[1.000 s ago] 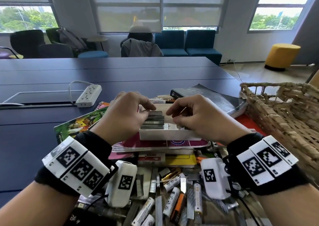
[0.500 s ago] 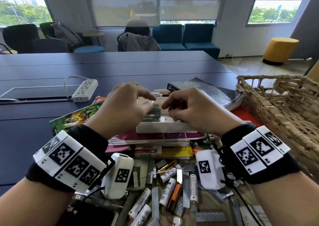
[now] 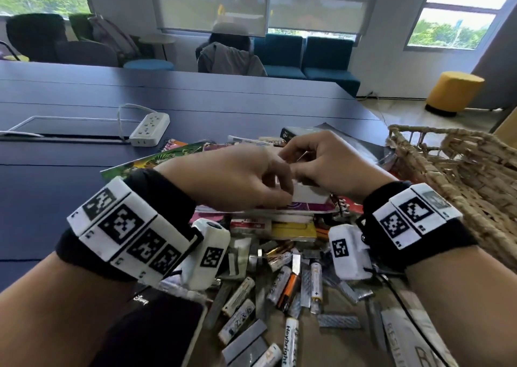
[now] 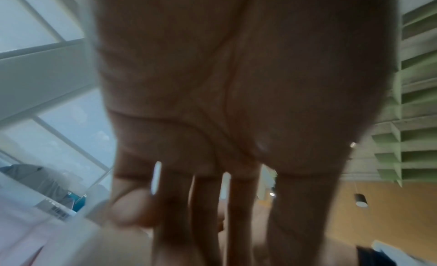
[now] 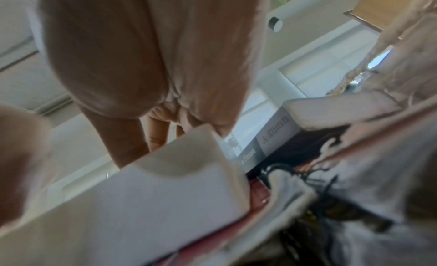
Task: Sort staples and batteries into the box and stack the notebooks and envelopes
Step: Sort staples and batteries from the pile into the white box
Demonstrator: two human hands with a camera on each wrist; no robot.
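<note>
A small white box (image 3: 310,196) sits on a pink notebook (image 3: 307,207) that tops a pile of notebooks. Both hands hover over it. My left hand (image 3: 282,196) lies across the box's left half, and in the left wrist view its fingers (image 4: 208,223) run straight down to the box. My right hand (image 3: 288,162) reaches in from the right with thumb and forefinger pinched together inside the box (image 5: 165,195). The staple strips in the box are hidden by the hands. Loose batteries (image 3: 316,282) and staple strips (image 3: 338,321) lie scattered in front of me.
A woven basket (image 3: 461,170) stands at the right. A white power strip (image 3: 149,130) lies at the back left on the dark table. A dark book (image 3: 358,142) is behind the box, a green notebook (image 3: 140,165) to its left, and a black case (image 3: 151,333) lies near my left forearm.
My left hand has slid right over the box and now covers the staple stack that showed before. The right hand has lifted a little and closed in toward it.
</note>
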